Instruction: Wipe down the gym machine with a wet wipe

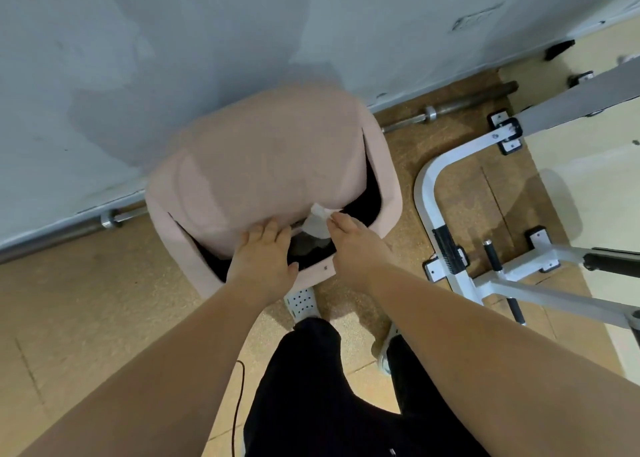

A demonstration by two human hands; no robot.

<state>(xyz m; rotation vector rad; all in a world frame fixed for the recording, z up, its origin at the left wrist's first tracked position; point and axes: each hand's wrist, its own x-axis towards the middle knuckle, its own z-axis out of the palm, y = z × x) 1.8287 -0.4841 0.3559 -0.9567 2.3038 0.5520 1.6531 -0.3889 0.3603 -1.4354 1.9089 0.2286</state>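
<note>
Seen from the head camera, looking down, a pink bin (270, 166) with a swing lid stands on the brown floor (104, 301) against a pale grey wall (173, 41). The left hand (263, 252) lies flat on the near edge of the lid, fingers straight and spread, pressing on it, so the lid is tilted and the black inside of the bin shows. The right hand (353, 242) reaches to the opening just beside the left one. Its thumb and fingertips pinch a crumpled white wet wipe (317, 223), which hangs over the dark gap between the lid and the rim of the bin.

To the right, well apart from the bin, is the gym machine (425, 200): a white tube frame bolted to the floor, with black fittings and a grey beam running off to the upper right. No hand touches it. A steel barbell (450, 107) lies on the floor along the foot of the wall, passing behind the bin. Below the hands are the person's black trousers (311, 387) and a white perforated shoe (301, 302) close to the base of the bin.
</note>
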